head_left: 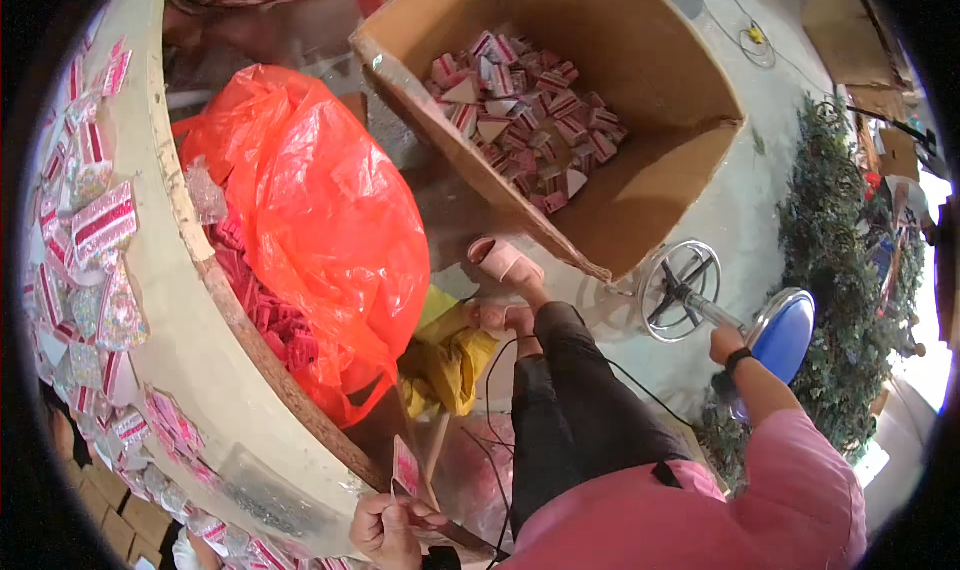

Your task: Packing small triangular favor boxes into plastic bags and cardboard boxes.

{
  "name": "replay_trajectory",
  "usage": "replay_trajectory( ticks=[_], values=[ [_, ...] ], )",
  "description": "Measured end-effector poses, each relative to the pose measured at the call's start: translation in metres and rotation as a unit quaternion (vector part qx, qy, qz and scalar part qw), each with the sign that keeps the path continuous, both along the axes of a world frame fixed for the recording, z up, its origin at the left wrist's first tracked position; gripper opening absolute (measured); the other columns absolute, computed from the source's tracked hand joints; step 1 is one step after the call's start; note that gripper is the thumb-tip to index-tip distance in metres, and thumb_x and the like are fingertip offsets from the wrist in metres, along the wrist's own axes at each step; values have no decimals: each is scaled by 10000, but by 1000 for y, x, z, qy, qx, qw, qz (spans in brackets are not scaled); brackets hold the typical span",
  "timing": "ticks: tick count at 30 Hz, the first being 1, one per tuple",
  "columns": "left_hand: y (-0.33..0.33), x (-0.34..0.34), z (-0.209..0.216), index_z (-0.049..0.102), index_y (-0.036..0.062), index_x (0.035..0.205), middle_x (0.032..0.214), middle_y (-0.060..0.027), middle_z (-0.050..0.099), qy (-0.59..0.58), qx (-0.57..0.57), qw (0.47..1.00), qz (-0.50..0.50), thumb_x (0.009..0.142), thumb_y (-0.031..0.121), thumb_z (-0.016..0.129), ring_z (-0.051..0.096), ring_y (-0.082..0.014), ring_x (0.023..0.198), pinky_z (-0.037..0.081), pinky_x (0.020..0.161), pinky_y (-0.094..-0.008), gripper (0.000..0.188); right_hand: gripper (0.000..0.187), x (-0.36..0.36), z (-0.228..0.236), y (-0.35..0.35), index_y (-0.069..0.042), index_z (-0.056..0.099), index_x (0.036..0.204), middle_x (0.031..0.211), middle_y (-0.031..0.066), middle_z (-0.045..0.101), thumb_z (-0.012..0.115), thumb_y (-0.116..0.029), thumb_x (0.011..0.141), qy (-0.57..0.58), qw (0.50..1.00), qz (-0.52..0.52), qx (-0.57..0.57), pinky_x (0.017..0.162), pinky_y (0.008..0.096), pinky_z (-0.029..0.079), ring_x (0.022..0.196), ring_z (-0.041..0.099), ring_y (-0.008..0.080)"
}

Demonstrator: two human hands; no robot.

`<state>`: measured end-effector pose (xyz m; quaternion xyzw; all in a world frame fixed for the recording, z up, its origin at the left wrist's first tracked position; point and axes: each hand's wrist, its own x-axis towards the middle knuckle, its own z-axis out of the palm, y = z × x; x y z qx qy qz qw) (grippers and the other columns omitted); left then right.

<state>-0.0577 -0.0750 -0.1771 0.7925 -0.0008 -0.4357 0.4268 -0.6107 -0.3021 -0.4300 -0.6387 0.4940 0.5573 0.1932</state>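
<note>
At the table's near edge, my left hand (pixel 388 532) pinches a small flat pink-and-white packet (pixel 405 468) between thumb and fingers. Out to the right, my right hand (pixel 728 345) is closed around the stool (pixel 702 312), just under its blue seat (pixel 785 338). The stool is tilted, so its chrome ring base shows beyond my hand. Similar pink-and-white wedge-shaped pieces (pixel 104 225) lie along the left part of the pale table (pixel 215 370).
A large open cardboard box (pixel 660 185) holds many wedge pieces. A red plastic bag (pixel 330 200) with pink items bulges beside the table. Yellow sacking (pixel 455 370) and black cables (pixel 490 400) lie near my feet. Green artificial foliage (pixel 835 240) stands at the right.
</note>
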Motion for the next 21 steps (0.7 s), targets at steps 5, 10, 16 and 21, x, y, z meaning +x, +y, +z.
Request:
replay_trajectory(
  ticks=[5, 10, 16, 21],
  values=[
    [-22, -6, 7, 546, -14, 796, 675, -82, 594, 0, -42, 996, 79, 911, 73, 515, 585, -137, 578, 522, 524, -278, 148, 220, 13, 4, 18, -96, 692, 849, 943, 144, 672, 568, -246, 747, 32, 994, 99, 34, 758, 446, 505, 879, 643, 309],
    [-18, -2, 8, 549, 4, 870, 679, -92, 594, 63, -70, 990, 100, 927, 100, 510, 592, -166, 544, 535, 493, -294, 118, 135, -64, -83, 43, -58, 669, 798, 828, 131, 659, 585, -162, 785, -300, 937, 76, 164, 694, 404, 519, 836, 644, 277],
    [-16, -6, 16, 568, 26, 913, 748, -60, 610, 83, -118, 987, 71, 934, 131, 526, 599, -124, 637, 527, 589, -256, 115, 231, 171, 34, -11, 22, 591, 983, 906, 169, 646, 589, -140, 818, -559, 820, -118, 34, 706, 351, 494, 831, 634, 251],
    [2, -21, 45, 571, 34, 884, 724, -29, 604, 91, -148, 981, 84, 951, 172, 512, 572, -100, 626, 447, 569, -216, 164, 287, 357, 237, -3, -7, 573, 1062, 1030, 168, 604, 608, -114, 797, -680, 731, -21, 50, 842, 380, 462, 973, 582, 324]
  ],
)
